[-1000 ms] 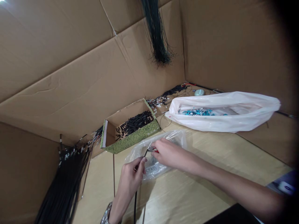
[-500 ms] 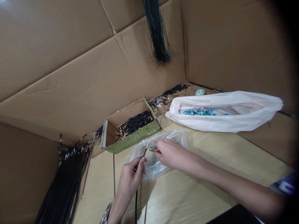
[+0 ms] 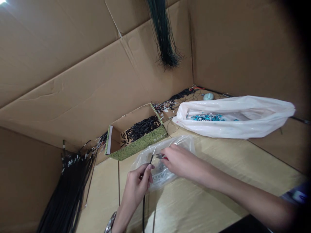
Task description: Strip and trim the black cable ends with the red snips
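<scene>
On your pale table (image 3: 204, 204) lie a printed clear plastic bag (image 3: 157, 178), in front of you, and a white plastic bag (image 3: 218, 129), its mouth open, farther back to your right; 1 green-patterned open box (image 3: 138, 144) stands behind the clear bag.

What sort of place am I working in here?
Most likely a cable-assembly workbench: a bundle of black cables at the left, a green patterned box holding short black pieces, and red-handled pliers or cutters in the right hand.
</scene>
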Available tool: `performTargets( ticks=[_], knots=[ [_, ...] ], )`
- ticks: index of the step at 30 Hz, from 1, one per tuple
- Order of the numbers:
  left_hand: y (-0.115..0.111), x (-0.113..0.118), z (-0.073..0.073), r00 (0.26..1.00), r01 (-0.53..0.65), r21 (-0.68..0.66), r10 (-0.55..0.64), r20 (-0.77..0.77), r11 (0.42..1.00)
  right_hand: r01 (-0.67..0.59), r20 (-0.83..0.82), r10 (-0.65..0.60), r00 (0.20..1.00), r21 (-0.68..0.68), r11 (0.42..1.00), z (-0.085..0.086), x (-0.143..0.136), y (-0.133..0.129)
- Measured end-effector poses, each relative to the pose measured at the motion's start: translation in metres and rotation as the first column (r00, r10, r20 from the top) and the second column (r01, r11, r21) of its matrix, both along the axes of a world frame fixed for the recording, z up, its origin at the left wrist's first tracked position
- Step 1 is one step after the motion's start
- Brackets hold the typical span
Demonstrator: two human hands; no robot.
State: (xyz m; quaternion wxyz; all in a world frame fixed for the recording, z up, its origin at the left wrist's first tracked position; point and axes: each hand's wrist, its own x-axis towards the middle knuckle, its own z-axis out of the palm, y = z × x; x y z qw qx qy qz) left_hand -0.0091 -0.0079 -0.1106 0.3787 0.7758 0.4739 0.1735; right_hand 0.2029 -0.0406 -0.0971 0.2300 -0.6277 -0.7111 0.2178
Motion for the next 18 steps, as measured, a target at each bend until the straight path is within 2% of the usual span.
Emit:
performTargets(
  ticks=[6,13,18],
  knots=[
    [0.000,0.001,0.001,1.000,0.024,-0.006,-0.024,-0.005,1.000,0.005,0.034,-0.005,0.999,0.011,1.000,0.008,-0.002,-0.002],
    [-0.002,0.004,0.004,0.996,0.033,0.061,-0.028,-0.080,0.998,-0.005,0.083,0.004,0.997,0.007,1.000,0.010,-0.009,-0.001],
    [-0.003,0.007,0.003,0.999,0.010,0.028,-0.010,-0.032,1.000,-0.036,0.094,0.034,0.995,0.016,0.999,0.007,-0.014,-0.004]
  ],
)
